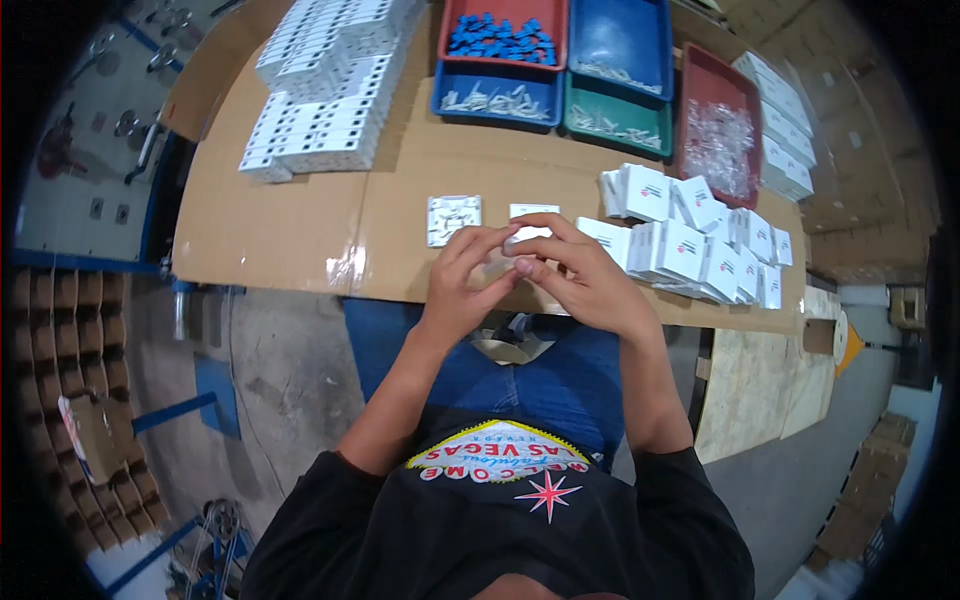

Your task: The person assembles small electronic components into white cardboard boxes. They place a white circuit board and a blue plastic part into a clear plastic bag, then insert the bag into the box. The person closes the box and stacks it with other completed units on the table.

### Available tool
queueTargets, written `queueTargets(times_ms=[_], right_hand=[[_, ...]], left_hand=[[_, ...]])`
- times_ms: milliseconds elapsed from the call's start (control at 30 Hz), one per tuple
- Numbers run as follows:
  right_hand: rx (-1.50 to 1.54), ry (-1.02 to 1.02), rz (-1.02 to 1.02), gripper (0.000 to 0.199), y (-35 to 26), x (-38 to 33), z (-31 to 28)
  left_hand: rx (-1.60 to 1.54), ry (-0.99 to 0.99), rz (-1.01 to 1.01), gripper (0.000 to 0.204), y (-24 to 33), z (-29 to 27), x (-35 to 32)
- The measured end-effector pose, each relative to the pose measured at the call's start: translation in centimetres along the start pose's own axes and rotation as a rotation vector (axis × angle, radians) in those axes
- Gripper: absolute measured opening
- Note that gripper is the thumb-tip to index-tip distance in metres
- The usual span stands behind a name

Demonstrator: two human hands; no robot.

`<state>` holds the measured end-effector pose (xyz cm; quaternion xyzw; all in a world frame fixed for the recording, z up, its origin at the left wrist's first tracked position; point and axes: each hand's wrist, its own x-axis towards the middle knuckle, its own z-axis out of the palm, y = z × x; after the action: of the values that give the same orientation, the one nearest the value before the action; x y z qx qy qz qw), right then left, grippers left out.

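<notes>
Left hand [465, 275] and right hand [585, 275] meet over worktop [300, 230]

The fingers curl inward, tips close together; whether either grip is clamped on something cannot be told. A white square fitting [453, 221] lies just beyond the left grip. A second white piece [534, 211] shows partly hidden behind the right grip's fingers, near the white boxes [683, 250].

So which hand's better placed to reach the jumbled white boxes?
Probably the right hand: it's right beside the boxes, while the left hand is farther off, on its other side. Whether either holds anything is unclear.
</notes>
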<state>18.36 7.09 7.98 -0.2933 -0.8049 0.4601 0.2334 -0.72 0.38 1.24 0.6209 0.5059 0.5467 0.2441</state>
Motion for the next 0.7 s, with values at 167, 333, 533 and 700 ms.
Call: queueTargets(times_ms=[167,333,533,700], right_hand=[[-0.069,0.04,0.05,0.021,0.6,1.3,-4.6],[-0.423,0.233,0.219,0.019,7.3,5.5,-14.1],[-0.777,0.317,0.579,0.023,17.7,13.0,-20.2],[-0.883,0.291,0.722,0.029,22.8,15.4,-17.8]], left_hand=[[0.029,0.01,-0.08,0.05,-0.7,-0.3,-0.8],[0.051,0.0,-0.082,0.048,-1.4,0.1,-1.5],[0.057,-0.008,-0.119,0.044,-1.0,0.0,-1.9],[0.06,-0.018,-0.118,0.044,-0.7,-0.4,-2.4]])
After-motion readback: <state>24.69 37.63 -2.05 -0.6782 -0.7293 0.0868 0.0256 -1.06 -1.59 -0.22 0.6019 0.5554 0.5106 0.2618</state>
